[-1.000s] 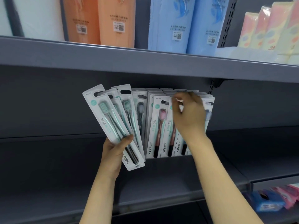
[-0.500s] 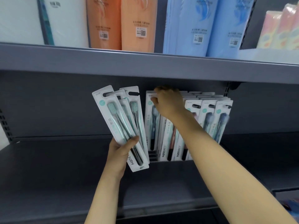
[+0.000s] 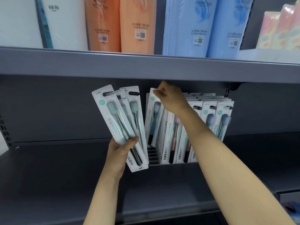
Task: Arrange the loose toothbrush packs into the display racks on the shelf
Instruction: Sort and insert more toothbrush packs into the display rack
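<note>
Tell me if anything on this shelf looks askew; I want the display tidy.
The rack's leftmost row is mostly empty slots, and the pack pinched at its top by the right hand leans there, not yet seated. The left hand holds a fan of loose packs. Other rows stand even.

A grey shelf (image 3: 65, 176) carries a slotted display rack (image 3: 153, 157) of upright toothbrush packs (image 3: 209, 125) near its back wall.
</note>
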Available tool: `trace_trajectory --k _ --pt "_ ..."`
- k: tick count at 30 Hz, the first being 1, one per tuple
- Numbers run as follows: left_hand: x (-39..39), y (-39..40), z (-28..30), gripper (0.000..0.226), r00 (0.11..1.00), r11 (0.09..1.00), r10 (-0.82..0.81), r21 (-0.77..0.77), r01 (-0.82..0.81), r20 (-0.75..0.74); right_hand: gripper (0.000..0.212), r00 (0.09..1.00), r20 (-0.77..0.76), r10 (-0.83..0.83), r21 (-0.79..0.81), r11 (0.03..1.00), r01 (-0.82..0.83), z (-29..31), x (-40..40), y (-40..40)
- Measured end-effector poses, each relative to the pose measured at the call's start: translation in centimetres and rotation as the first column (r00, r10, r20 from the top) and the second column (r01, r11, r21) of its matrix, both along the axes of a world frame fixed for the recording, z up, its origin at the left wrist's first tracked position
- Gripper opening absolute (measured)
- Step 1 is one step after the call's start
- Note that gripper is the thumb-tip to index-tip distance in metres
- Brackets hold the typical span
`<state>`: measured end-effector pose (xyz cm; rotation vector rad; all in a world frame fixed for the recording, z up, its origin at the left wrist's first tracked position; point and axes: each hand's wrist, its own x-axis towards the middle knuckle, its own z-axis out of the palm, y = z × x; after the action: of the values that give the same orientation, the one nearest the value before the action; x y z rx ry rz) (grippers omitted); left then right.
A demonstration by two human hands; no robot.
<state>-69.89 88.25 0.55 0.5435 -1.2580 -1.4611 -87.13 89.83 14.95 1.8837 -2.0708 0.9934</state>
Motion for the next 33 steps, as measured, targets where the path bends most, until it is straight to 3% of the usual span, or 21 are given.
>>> trace_trajectory --k 3,10,15,19,26,33 --pt "0.2 0.0 0.0 0.051 1.000 1.000 0.003 -0.001 -0.003 -0.007 0.028 0.986 0.152 0.071 -0.093 0.994 -0.058 0.6 0.1 0.4" --pt "1.2 0.0 -0.1 0.067 0.999 1.000 -0.016 0.025 0.017 -0.041 0.019 0.923 0.274 0.269 -0.351 0.922 -0.165 0.2 1.8 0.3" --pt "1.9 0.6 -0.3 0.056 0.985 0.986 -0.132 0.086 0.142 -0.115 0.015 0.919 0.290 0.265 -0.376 0.915 -0.145 -0.8 3.3 1.5" --pt "1.7 1.3 -0.5 0.045 0.976 0.976 -0.177 0.104 0.190 -0.124 0.005 0.775 0.512 0.370 -0.395 0.903 -0.169 -3.9 4.7 2.4" --pt "1.9 2.3 -0.8 0.070 0.975 0.970 -0.195 0.125 0.208 -0.108 0.012 0.634 0.732 0.251 -0.306 0.952 -0.024 -6.2 6.1 4.5" --pt "2.4 2.3 -0.6 0.070 0.983 0.979 -0.155 0.115 0.166 -0.103 0.016 0.615 0.751 0.241 -0.471 0.848 0.242 -5.2 5.8 7.0"
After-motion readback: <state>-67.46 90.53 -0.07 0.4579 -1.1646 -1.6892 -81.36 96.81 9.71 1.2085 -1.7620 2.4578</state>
